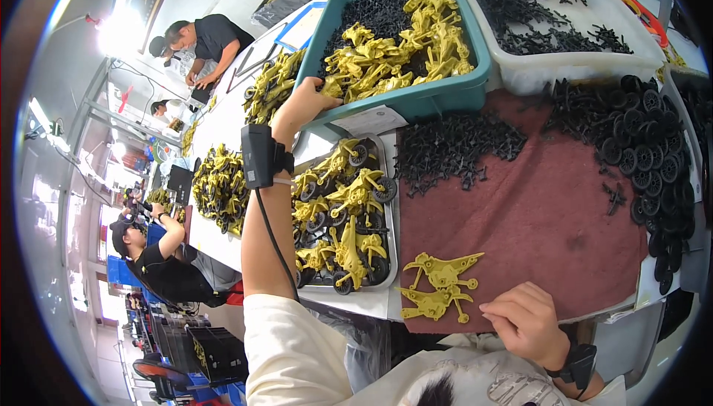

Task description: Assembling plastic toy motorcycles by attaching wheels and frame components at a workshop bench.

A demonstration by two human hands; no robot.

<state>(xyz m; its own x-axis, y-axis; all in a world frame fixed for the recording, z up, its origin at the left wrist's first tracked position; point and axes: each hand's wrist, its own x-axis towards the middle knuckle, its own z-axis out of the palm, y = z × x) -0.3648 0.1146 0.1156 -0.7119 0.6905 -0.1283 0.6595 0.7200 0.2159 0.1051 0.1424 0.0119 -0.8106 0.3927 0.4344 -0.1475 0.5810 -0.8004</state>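
Note:
My left hand point(303, 103) reaches across to the near left corner of a teal bin point(416, 94). Its fingers lie over the rim against yellow plastic toy motorcycle frames point(379, 60), and whether they grip one is hidden. My right hand point(526, 323) hovers at the near edge of a dark red cloth point(535, 220), fingers curled in, with nothing visible in them. Just left of it, two yellow frames point(438, 287) lie flat on the cloth. A metal tray point(392, 235) beneath my left forearm holds several yellow motorcycles with black wheels point(358, 192).
Small black parts point(457, 150) are heaped below the bin, and black wheels point(646, 157) pile up at the right. A white tub point(575, 68) of black parts stands at the back right. More yellow motorcycles point(221, 190) lie at the left. Co-workers point(167, 257) sit farther left.

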